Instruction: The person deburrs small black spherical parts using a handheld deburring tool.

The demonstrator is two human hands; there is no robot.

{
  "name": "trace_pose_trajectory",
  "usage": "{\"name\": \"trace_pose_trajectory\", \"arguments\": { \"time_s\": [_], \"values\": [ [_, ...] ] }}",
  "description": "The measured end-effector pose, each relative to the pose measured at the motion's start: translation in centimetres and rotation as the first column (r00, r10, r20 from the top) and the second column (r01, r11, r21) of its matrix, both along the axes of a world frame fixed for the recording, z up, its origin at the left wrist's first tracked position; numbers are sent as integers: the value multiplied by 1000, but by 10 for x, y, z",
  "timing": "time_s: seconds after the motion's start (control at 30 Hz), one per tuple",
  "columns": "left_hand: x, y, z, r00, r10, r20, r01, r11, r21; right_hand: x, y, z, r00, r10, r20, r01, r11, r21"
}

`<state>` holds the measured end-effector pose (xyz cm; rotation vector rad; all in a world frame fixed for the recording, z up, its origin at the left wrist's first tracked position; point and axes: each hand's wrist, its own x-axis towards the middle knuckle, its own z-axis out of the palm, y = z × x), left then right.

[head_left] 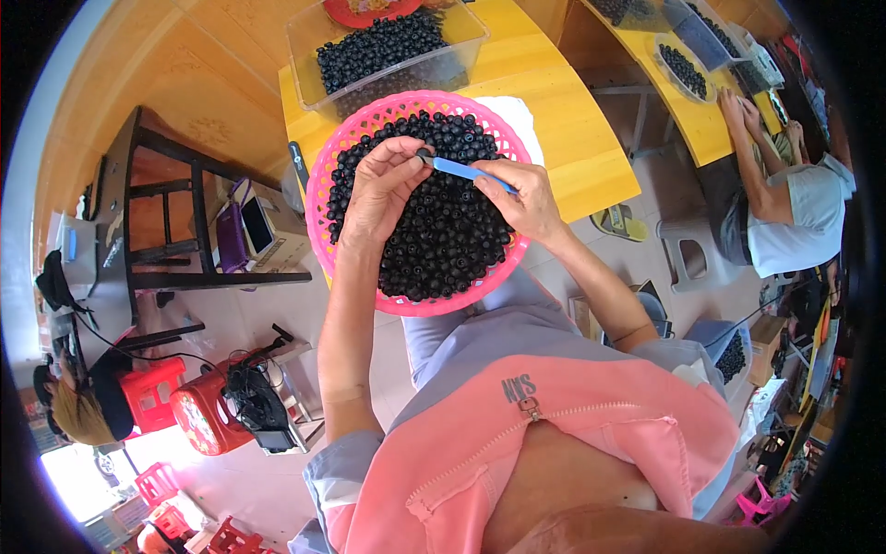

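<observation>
My left hand (380, 189) pinches one small round black piece (424, 153) between thumb and fingertips. In my right hand (524, 198) is a slim blue-handled tool (461, 171), its tip meeting the black piece; the tip is too small to make out. Both hands are above a pink plastic basket (319, 217) with a lattice rim, which rests over my lap against the table edge. Loose black bead-like pieces (443, 245), many with a hole or ring in them, fill the basket.
Behind the basket, a clear plastic bin (297, 57) of similar pieces stands on the yellow table (586, 138). At the right, another person (798, 208) works at a second yellow table (697, 115). A dark table frame (198, 217) and red stool (198, 411) are left.
</observation>
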<state>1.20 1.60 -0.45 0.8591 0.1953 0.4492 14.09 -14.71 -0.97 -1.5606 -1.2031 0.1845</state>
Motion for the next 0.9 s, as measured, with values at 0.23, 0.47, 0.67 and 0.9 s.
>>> {"name": "trace_pose_trajectory", "arguments": {
  "time_s": [0.23,0.47,0.67,0.9],
  "values": [
    [-1,0,2,1000,16,-13,-15,1000,19,-1,-1,2,1000,-24,15,23,1000,7],
    [-1,-1,1,999,39,4,-39,998,44,-2,-2,4,1000,-13,24,14,999,-31],
    [-1,0,-1,999,46,-14,-45,995,85,0,-2,2,999,-8,46,9,1000,-21],
    [0,-1,-1,999,50,-15,-49,996,74,0,-2,3,999,-6,44,8,999,-31]
  ]
}}
